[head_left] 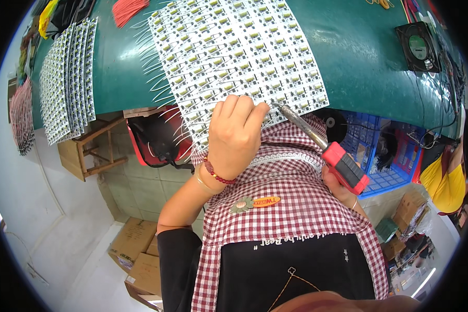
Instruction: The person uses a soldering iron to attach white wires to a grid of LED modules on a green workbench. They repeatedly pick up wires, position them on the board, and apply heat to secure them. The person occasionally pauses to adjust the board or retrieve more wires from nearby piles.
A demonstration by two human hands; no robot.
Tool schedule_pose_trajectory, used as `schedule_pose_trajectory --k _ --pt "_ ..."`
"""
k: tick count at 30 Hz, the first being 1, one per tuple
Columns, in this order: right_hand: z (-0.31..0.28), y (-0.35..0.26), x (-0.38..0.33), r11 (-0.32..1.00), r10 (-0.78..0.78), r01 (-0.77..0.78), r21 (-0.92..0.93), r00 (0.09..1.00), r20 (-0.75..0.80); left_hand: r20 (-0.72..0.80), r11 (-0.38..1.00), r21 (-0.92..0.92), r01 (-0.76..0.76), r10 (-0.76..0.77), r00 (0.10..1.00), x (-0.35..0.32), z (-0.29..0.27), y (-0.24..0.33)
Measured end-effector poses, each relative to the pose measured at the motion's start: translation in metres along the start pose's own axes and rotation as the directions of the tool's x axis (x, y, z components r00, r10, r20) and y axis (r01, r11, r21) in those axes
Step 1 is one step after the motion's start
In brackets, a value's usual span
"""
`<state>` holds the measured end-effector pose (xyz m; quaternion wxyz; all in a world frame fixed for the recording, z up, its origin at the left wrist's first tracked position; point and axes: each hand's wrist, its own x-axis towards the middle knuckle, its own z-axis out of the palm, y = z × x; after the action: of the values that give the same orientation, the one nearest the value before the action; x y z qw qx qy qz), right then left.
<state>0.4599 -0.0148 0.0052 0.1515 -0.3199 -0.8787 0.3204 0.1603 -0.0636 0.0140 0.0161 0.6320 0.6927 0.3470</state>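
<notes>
My left hand [235, 136] is curled over the near edge of the circuit-board sheet [244, 54]; can't tell if its fingertips pinch anything. Right hand [337, 188] grips the red-black soldering iron [345, 166], tip just right of my left fingers. Sheet spreads ahead of both hands over the green desk [359, 57], white wires [155, 67] fringing its left side. More sheets [70, 80] farther left.
</notes>
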Motion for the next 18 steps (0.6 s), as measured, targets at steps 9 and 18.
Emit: schedule_pose_trajectory --k 9,18 --pt "0.006 0.024 -0.040 0.894 0.269 -0.268 0.360 0.962 0.047 -0.003 1.000 -0.003 0.001 -0.001 1.000 0.000 -0.001 0.002" --pt "0.007 0.020 -0.030 0.872 0.246 -0.238 0.427 0.969 0.038 0.037 1.000 0.020 -0.004 0.003 0.999 0.001 -0.008 0.004"
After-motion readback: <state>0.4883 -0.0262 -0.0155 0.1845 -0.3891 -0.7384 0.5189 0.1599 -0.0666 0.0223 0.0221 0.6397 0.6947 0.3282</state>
